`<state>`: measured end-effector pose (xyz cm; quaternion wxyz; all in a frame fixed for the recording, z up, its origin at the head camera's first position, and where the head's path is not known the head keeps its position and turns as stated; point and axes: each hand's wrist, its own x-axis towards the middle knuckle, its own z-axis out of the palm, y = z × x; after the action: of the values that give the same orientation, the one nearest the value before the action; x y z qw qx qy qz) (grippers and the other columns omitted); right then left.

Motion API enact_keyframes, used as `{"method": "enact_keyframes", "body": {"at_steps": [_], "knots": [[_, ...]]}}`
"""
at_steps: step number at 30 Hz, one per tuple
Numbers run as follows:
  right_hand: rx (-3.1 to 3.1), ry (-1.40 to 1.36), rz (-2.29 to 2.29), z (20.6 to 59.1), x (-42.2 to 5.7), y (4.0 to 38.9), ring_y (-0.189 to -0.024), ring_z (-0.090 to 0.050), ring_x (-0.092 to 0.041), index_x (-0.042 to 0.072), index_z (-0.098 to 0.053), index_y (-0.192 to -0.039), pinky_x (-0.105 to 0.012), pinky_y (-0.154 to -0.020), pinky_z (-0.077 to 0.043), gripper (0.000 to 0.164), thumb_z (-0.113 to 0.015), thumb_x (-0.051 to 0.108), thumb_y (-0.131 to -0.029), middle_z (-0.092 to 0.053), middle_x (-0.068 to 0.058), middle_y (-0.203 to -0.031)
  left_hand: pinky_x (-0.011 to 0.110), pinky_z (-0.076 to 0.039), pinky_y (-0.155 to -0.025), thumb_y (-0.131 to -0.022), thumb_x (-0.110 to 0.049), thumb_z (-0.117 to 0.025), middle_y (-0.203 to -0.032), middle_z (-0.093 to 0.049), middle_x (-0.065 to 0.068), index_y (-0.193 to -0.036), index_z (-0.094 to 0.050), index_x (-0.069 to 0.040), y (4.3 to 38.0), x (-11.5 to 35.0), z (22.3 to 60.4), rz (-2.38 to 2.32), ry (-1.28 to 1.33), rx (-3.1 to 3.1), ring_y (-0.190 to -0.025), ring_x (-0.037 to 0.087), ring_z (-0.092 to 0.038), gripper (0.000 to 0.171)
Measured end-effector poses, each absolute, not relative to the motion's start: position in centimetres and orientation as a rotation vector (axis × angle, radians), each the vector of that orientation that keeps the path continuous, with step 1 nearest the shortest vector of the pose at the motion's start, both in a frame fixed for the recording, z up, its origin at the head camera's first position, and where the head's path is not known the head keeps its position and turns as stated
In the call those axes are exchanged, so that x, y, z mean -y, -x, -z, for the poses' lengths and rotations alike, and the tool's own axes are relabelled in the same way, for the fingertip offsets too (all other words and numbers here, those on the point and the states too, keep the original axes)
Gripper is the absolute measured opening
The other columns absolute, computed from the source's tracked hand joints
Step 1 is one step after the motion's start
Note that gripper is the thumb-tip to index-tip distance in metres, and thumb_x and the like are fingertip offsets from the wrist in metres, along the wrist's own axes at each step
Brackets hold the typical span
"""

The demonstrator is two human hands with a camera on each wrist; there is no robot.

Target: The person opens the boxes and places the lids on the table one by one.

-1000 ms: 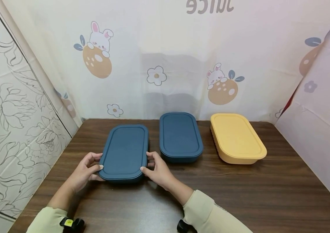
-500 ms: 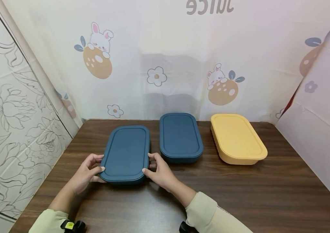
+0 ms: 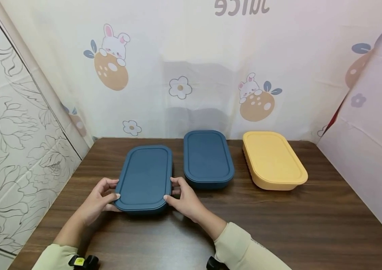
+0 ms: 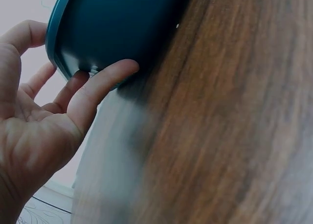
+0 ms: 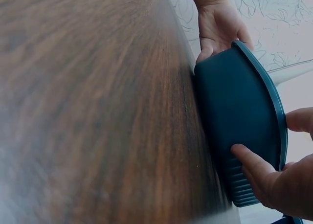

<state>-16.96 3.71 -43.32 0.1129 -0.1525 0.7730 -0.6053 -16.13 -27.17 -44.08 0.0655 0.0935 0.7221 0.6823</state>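
A left hand [image 3: 98,199] and a right hand [image 3: 185,198] reach forward, gripping opposite sides of a blue box [image 3: 145,176], thumbs at its rim. The box is dark, flat-topped and round-cornered, with ribbing on part of its wall. It sits well left of a yellow box [image 3: 275,159], a second blue box [image 3: 208,157] between.

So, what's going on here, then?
A person holds the leftmost blue box by its two long sides, near the front, with left fingers and right fingers. A second blue box and a yellow box stand to its right on the wooden table, untouched. All three look closed.
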Motion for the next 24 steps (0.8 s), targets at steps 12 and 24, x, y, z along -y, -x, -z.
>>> {"method": "enact_keyframes", "body": {"at_steps": [12, 24], "knots": [[-2.273, 0.448, 1.783, 43.2, -3.7, 16.9, -0.121, -0.051, -0.033, 0.009, -0.042, -0.143, -0.039, -0.08, -0.054, 0.057, -0.069, 0.017, -0.093, -0.046, -0.013, -0.137, 0.038, -0.059, -0.066, -0.091, 0.006, -0.059, -0.118, -0.048, 0.024, -0.128, -0.036, 0.013, 16.3, 27.7, 43.4, -1.946, -0.32, -2.317, -0.091, 0.013, -0.063, 0.044], [-2.309, 0.455, 1.743, 42.7, -4.0, 17.6, -0.127, -0.049, -0.03, 0.01, -0.036, -0.15, -0.046, -0.092, -0.05, 0.068, -0.07, 0.024, -0.092, -0.044, -0.009, -0.146, 0.035, -0.057, -0.073, -0.097, -0.013, -0.06, -0.145, -0.034, 0.03, -0.149, -0.029, 0.001, 18.0, 28.5, 43.0, -1.839, -0.255, -2.35, -0.1, 0.006, -0.059, 0.062]]}}
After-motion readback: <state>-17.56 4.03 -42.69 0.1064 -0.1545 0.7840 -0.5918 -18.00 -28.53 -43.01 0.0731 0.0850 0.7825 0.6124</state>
